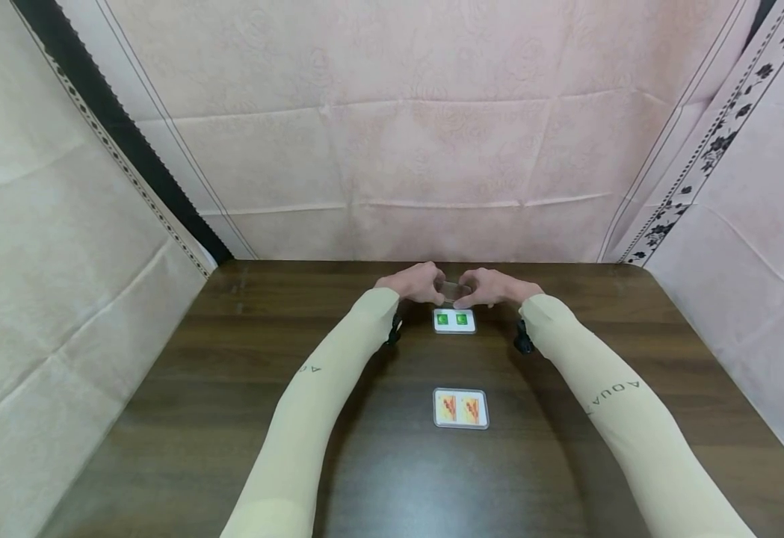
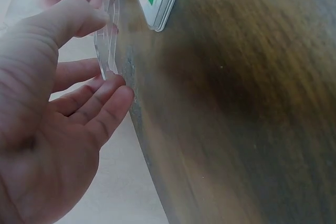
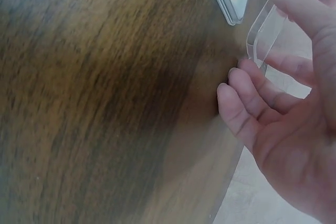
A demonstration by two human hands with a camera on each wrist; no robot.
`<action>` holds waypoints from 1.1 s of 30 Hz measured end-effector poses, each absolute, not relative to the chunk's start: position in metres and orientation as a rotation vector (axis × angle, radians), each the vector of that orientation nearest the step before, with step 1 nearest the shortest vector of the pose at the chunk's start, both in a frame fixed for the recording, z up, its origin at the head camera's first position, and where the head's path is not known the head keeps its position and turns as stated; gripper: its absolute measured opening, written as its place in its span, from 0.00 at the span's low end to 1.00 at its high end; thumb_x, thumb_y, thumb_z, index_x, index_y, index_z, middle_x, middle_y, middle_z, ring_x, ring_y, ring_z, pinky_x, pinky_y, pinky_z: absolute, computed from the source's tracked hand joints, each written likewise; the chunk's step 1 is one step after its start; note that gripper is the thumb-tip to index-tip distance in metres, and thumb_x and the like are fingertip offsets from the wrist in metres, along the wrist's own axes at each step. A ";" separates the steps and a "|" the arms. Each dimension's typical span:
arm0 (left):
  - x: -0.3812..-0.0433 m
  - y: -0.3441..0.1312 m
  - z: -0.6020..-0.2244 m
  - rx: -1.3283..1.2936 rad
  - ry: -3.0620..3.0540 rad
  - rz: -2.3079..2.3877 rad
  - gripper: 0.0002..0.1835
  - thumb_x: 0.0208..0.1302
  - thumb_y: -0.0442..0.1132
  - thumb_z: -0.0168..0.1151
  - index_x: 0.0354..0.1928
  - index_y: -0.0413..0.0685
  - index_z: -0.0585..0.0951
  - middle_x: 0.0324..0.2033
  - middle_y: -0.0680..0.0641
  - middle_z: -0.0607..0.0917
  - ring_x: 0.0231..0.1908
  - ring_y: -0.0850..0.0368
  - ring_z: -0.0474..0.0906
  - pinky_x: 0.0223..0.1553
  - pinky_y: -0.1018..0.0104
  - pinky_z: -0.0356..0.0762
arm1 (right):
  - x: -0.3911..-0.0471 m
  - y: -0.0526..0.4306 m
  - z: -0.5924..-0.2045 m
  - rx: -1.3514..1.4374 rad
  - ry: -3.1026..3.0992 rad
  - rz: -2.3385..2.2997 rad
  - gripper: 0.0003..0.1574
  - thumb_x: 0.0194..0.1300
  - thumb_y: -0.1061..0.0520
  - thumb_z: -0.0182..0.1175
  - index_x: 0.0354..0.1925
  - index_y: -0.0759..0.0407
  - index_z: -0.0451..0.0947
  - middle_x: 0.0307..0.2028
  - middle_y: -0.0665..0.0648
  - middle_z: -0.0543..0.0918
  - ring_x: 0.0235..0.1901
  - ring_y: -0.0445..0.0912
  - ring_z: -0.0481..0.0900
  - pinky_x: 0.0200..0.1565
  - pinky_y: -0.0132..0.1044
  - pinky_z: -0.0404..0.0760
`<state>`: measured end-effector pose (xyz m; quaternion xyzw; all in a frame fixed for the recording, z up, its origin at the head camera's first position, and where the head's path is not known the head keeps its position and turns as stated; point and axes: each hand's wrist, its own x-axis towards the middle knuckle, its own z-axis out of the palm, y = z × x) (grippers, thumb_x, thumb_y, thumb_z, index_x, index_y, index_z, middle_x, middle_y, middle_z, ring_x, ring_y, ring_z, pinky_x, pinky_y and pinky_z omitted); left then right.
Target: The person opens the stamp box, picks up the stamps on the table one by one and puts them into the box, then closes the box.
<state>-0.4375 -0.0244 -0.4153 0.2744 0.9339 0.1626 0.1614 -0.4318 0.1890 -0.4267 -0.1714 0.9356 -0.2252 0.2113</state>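
Both hands hold a thin clear plastic case or lid [image 1: 453,291] near the far edge of the table. My left hand [image 1: 421,283] pinches its left side, thumb on one face and fingers on the other, as the left wrist view shows. On the opposite side my right hand [image 1: 492,288] grips it the same way. In the right wrist view the clear piece [image 3: 266,31] has a rounded corner and stands on edge, tilted. Just nearer than the hands lies a flat clear-edged case [image 1: 454,329] with two green pictures. Whether the held piece touches the table cannot be told.
Closer to me on the brown wooden table [image 1: 392,478] lies a second flat case [image 1: 460,409] with two orange pictures. A pale cloth [image 1: 432,172] hangs behind the table's far edge, with more cloth along both sides.
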 end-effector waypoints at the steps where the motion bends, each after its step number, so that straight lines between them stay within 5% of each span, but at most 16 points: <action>1: -0.437 -0.024 -0.415 0.786 2.663 0.469 0.27 0.62 0.47 0.64 0.61 0.44 0.76 0.48 0.51 0.83 0.42 0.57 0.78 0.47 0.62 0.77 | -0.432 0.189 -0.427 -0.480 2.599 -0.626 0.47 0.59 0.36 0.67 0.67 0.57 0.65 0.58 0.61 0.74 0.48 0.51 0.75 0.39 0.38 0.79; 9: -0.435 -0.025 -0.414 0.843 2.637 0.472 0.18 0.63 0.46 0.63 0.52 0.45 0.81 0.37 0.52 0.84 0.34 0.58 0.77 0.38 0.65 0.76 | -0.433 0.190 -0.425 -0.534 2.621 -0.572 0.42 0.58 0.36 0.67 0.62 0.56 0.68 0.48 0.60 0.79 0.40 0.50 0.77 0.35 0.38 0.80; 18: -0.433 -0.027 -0.414 0.876 2.638 0.478 0.11 0.63 0.45 0.63 0.45 0.49 0.81 0.34 0.52 0.83 0.32 0.58 0.76 0.34 0.67 0.74 | -0.431 0.189 -0.418 -0.573 2.669 -0.495 0.41 0.56 0.34 0.68 0.58 0.56 0.70 0.46 0.59 0.80 0.37 0.50 0.76 0.36 0.39 0.77; 23: -0.430 -0.028 -0.412 0.894 2.626 0.481 0.11 0.64 0.45 0.63 0.45 0.49 0.81 0.36 0.50 0.83 0.33 0.58 0.76 0.35 0.68 0.74 | -0.429 0.187 -0.414 -0.621 2.725 -0.412 0.41 0.56 0.33 0.68 0.57 0.56 0.72 0.48 0.58 0.80 0.42 0.50 0.75 0.43 0.41 0.74; 33: -0.427 -0.029 -0.411 0.930 2.622 0.460 0.20 0.64 0.45 0.63 0.54 0.43 0.79 0.41 0.50 0.82 0.37 0.57 0.77 0.40 0.67 0.77 | -0.423 0.182 -0.410 -0.609 2.734 -0.348 0.41 0.57 0.34 0.67 0.58 0.56 0.70 0.40 0.57 0.80 0.36 0.49 0.74 0.37 0.40 0.72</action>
